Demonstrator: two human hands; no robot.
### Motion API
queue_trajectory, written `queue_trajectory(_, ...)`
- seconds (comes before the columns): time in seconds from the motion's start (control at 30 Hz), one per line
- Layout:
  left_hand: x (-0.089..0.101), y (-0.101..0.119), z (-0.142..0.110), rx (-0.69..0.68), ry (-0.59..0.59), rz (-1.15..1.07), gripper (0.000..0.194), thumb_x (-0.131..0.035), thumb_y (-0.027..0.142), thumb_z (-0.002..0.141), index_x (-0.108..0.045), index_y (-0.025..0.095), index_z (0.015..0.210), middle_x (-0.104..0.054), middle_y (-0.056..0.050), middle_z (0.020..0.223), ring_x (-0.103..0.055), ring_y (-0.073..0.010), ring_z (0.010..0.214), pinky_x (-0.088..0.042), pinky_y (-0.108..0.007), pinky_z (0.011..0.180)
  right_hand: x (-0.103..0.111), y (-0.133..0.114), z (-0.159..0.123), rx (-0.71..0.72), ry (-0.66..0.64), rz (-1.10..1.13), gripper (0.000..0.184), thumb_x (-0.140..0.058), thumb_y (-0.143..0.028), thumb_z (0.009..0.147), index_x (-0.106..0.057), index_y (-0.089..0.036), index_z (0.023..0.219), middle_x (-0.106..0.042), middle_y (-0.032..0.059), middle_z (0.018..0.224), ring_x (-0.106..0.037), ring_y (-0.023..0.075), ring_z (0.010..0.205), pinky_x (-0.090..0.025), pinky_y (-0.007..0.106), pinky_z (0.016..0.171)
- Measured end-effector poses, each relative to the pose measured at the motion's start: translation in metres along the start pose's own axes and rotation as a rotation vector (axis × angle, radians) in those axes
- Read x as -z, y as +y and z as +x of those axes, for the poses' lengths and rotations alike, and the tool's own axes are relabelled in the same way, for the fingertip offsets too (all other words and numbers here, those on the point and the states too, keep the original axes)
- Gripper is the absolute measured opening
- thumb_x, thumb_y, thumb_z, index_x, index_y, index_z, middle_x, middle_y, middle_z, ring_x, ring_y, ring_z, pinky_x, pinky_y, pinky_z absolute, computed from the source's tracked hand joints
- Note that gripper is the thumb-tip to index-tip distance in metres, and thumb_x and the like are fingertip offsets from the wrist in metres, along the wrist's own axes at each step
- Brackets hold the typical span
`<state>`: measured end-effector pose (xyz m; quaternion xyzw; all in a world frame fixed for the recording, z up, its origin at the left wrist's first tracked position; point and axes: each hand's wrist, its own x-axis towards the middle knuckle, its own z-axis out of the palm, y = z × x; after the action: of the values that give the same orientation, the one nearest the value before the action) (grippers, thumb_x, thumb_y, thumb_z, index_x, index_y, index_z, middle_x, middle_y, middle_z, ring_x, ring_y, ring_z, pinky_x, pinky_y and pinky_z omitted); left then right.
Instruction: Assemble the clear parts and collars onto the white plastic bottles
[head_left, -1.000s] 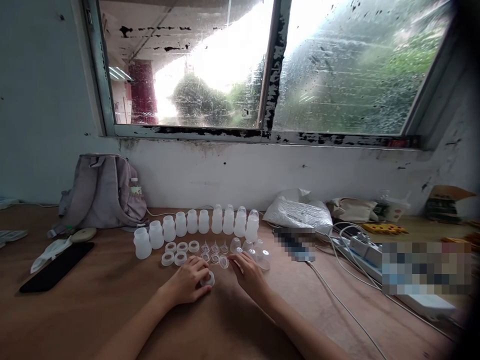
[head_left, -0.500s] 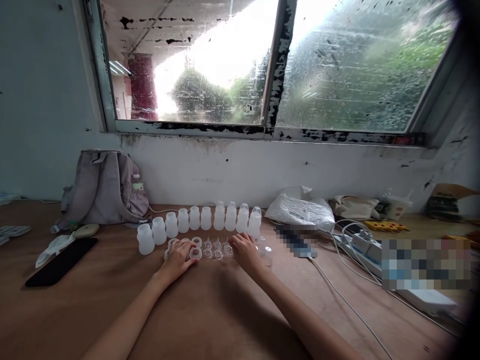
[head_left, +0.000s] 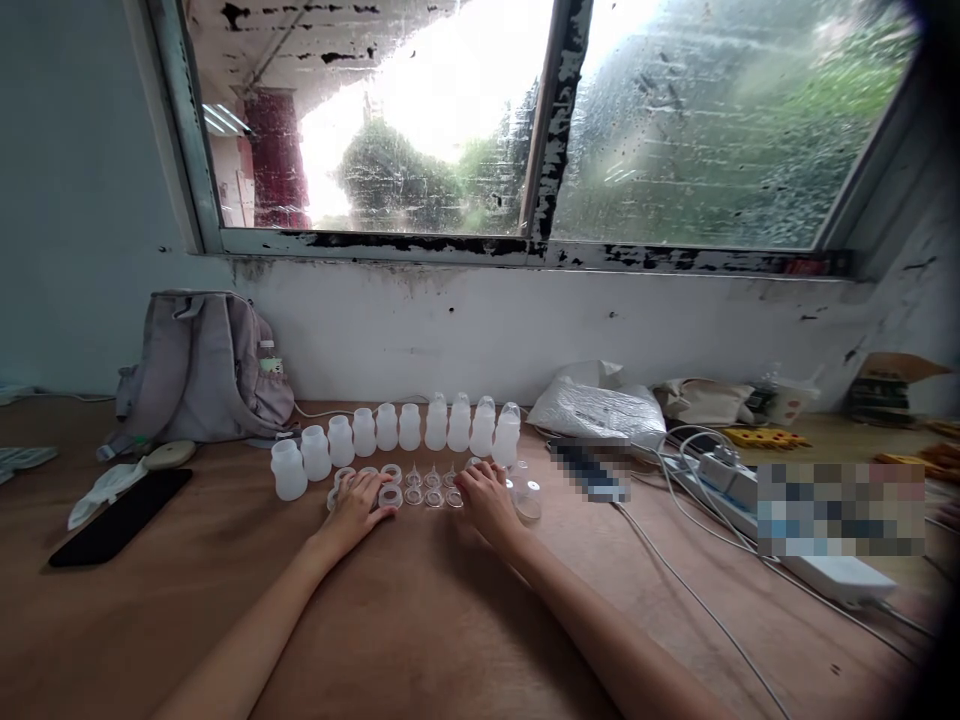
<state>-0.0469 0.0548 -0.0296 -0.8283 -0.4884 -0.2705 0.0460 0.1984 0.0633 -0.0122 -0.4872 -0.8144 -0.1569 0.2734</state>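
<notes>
Working room lies on the tabletop's (head_left: 420, 620) near side.
We record a backpack (head_left: 202, 370); bottles (head_left: 409, 428) arcing toward the far edge; the left hand (head_left: 358, 505), spread over collar rings (head_left: 399, 495); the right hand (head_left: 487, 497), bent beside clear caps (head_left: 529, 507), its grip something we cannot tell; teats (head_left: 433, 481) between both; a label (head_left: 271, 366) by the backpack, too small to read.

Slim bare forearms (head_left: 270, 620) taper toward narrow wrists (head_left: 322, 551), each grip (head_left: 351, 513) bare and slender-fingered.
</notes>
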Motion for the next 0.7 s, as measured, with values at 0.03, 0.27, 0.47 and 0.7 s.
queue_trajectory(0.03,-0.0003,-0.0002,-0.0001,-0.003,0.000,0.001,0.036,-0.053,0.039,0.076,-0.045,0.022,0.107,-0.054,-0.004,0.106,-0.045,-0.0202,0.103,-0.023,-0.038,0.092,-0.0006,0.0003,-0.0001,-0.004,0.003,0.004,0.017,-0.044,-0.010,0.079,-0.057,-0.020,0.076,-0.060,0.0046,0.078,-0.045,0.0208,0.085,-0.023,0.037,0.083)
queue_trajectory(0.27,-0.0015,-0.0005,0.0003,0.007,-0.011,0.004,0.037,-0.053,0.039,0.076,-0.045,0.022,0.107,-0.054,-0.004,0.108,-0.044,-0.0199,0.105,-0.022,-0.039,0.094,-0.0040,0.0023,0.0007,-0.029,-0.023,0.073,0.017,-0.044,-0.009,0.079,-0.057,-0.020,0.077,-0.062,0.0029,0.074,-0.049,0.0188,0.083,-0.023,0.036,0.084)
queue_trajectory(0.47,0.0035,0.0039,0.0001,0.001,-0.008,-0.002,0.031,-0.050,0.037,0.078,-0.047,0.023,0.105,-0.052,-0.004,0.109,-0.043,-0.0202,0.107,-0.024,-0.039,0.093,-0.0058,0.0022,0.0018,-0.046,-0.021,0.086,0.018,-0.044,-0.010,0.080,-0.058,-0.021,0.077,-0.063,0.0029,0.075,-0.051,0.0185,0.084,-0.023,0.036,0.085)
queue_trajectory(0.7,0.0034,0.0072,-0.0009,0.027,0.003,0.051,0.034,-0.044,0.039,0.080,-0.047,0.025,0.110,-0.049,-0.005,0.117,-0.041,-0.0216,0.111,-0.020,-0.043,0.097,-0.0045,0.0013,0.0023,-0.058,-0.025,0.082,0.018,-0.044,-0.013,0.081,-0.058,-0.021,0.077,-0.063,0.0024,0.074,-0.052,0.0182,0.083,-0.024,0.034,0.084)
